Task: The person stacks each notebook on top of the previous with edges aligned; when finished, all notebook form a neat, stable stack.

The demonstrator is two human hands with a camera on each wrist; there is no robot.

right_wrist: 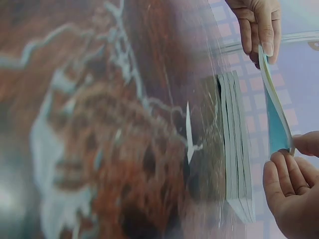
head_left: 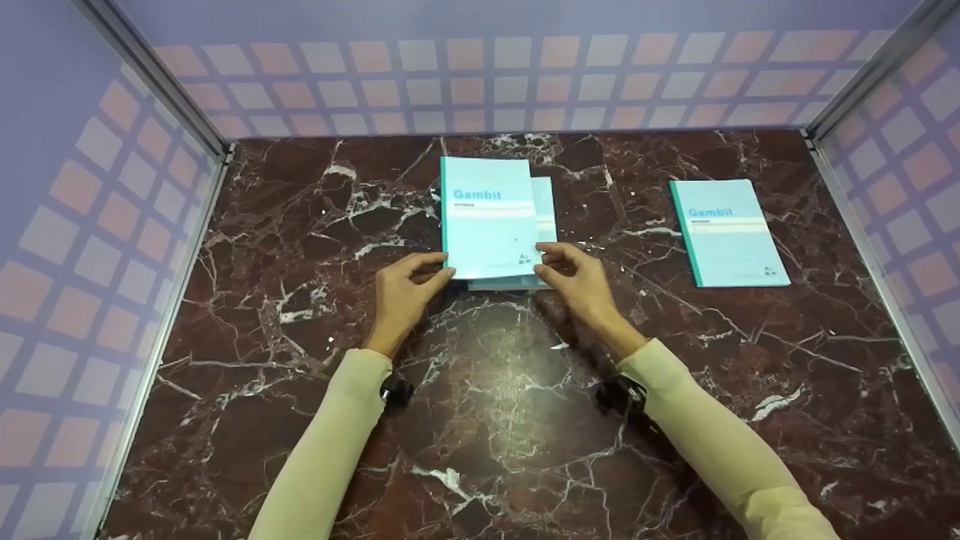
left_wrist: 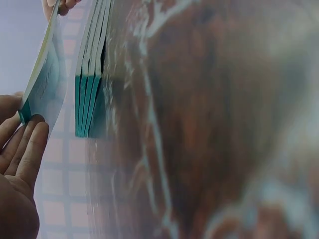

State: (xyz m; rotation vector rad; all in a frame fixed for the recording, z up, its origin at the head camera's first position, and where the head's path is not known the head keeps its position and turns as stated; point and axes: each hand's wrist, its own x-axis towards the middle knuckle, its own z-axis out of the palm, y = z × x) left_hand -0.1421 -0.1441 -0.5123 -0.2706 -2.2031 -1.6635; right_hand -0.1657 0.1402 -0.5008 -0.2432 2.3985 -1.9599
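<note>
A pale blue "Gambit" notebook [head_left: 487,232] with a green spine is held up by its near corners, above a stack of similar notebooks [head_left: 546,206]. My left hand [head_left: 405,289] pinches the spine-side corner between thumb and fingers. The opposite corner is pinched by my right hand [head_left: 581,285]. Both wrist views show the lifted notebook [left_wrist: 42,79] apart from the stack [left_wrist: 89,94], which lies on the table with several spines in a row. In the right wrist view the raised notebook [right_wrist: 275,107] bends slightly between the hands.
Another Gambit notebook [head_left: 731,236] lies alone on the right side of the dark red marble table [head_left: 480,450]. Panels with pink and white squares [head_left: 480,82] stand along the back and both sides. Dark wrist cameras [head_left: 396,391] sit at the cuffs.
</note>
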